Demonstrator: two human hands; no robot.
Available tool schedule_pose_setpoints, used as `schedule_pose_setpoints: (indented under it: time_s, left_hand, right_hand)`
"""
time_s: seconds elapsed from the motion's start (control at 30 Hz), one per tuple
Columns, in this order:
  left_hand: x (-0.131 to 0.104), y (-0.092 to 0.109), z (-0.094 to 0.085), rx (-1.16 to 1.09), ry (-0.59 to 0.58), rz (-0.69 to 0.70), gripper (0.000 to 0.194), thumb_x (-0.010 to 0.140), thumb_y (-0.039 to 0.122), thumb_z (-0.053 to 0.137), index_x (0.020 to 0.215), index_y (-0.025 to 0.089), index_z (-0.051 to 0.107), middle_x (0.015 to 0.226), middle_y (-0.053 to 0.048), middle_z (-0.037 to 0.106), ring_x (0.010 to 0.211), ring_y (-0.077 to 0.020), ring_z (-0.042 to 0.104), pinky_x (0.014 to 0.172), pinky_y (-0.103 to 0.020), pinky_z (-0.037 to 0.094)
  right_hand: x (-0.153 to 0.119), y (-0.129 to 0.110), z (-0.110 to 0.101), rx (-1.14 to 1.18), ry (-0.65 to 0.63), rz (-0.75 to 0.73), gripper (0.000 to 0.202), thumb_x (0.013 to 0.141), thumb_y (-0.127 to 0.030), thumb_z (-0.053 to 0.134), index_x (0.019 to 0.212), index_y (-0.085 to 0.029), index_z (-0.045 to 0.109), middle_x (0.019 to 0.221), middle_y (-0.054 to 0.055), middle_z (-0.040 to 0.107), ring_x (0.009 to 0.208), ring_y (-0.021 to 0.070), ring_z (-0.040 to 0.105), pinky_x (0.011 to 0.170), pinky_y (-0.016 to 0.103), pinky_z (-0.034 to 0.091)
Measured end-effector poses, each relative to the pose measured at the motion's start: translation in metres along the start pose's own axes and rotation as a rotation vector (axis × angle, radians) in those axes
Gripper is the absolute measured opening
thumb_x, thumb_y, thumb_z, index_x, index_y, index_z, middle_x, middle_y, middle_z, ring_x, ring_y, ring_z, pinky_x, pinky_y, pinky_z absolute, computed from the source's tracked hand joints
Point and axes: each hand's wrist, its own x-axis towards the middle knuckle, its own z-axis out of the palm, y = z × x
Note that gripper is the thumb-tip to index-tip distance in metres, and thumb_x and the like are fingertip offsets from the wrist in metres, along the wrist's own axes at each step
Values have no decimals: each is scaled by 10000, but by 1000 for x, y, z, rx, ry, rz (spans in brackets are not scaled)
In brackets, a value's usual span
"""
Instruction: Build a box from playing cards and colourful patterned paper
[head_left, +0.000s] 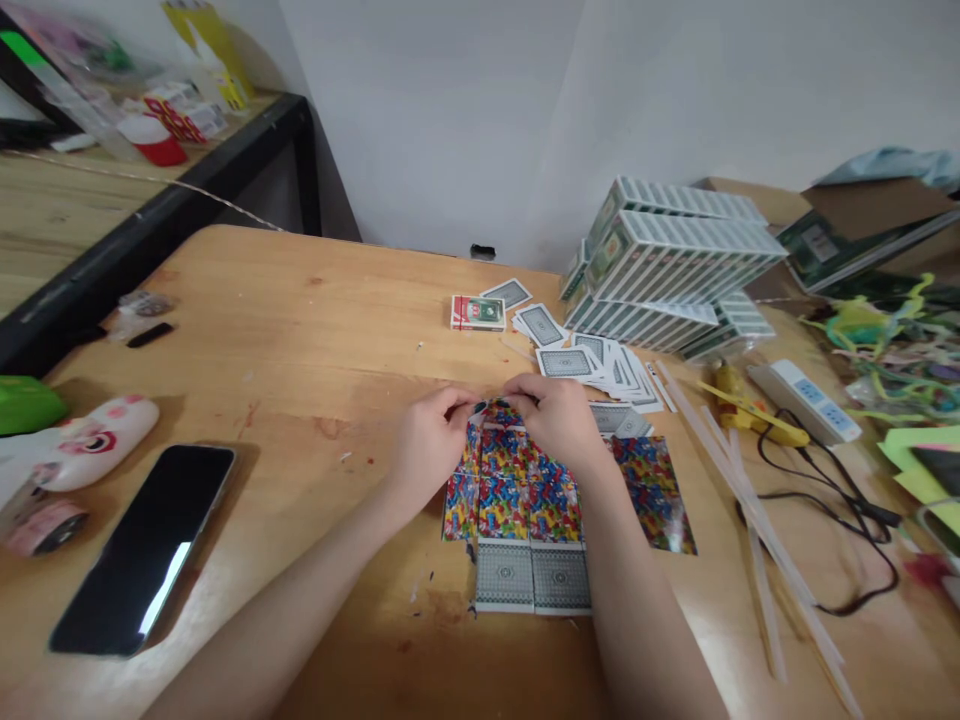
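While both wrists reach in from the near side of the table [315,330], the left hand [429,440] and the right hand [555,415] meet at the far edge of a bright patterned sheet [504,490], each pinching it between thumb and fingers; whether a card is caught along with it, I cannot tell. The sheet lies on the table in front of the person, partly covered by the right hand and forearm, and fine straight lines run across its red, blue and yellow print. Along its near edge two grey cards [505,576] sit side by side, face down. A second sheet [654,495] of the same print lies just right of the right forearm. Beyond the hands, loose cards [564,362] spread in an overlapping heap, with a red and green box [478,313] near them and stacked cartons [667,255] behind. On the right lie clear sticks [750,510], a yellow glue gun [727,385] and a white power strip [806,400]; well to the left rests a black phone [142,550].
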Motion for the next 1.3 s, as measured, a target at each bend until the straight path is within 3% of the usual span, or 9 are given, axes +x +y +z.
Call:
schedule_pose_setpoints:
  time_s: [0.5, 1.3]
  left_hand:
    - [-3, 5, 4, 161, 21, 112, 214, 798, 122, 485, 840, 191, 684, 859, -28, 716, 798, -159, 654, 757, -267, 491]
    - [4, 3, -2, 21, -25, 83, 207, 737, 77, 554, 699, 207, 710, 724, 13, 720, 626, -140, 645, 582, -232, 464]
  right_hand:
    - [0, 2, 3, -3, 4, -7, 188, 767, -135, 512, 762, -205, 686, 732, 20, 706, 692, 178, 637, 645, 248, 423]
    - [-14, 7, 16, -103, 104, -181, 205, 783, -90, 490, 750, -191, 666, 705, 26, 700, 629, 157, 633, 589, 232, 425]
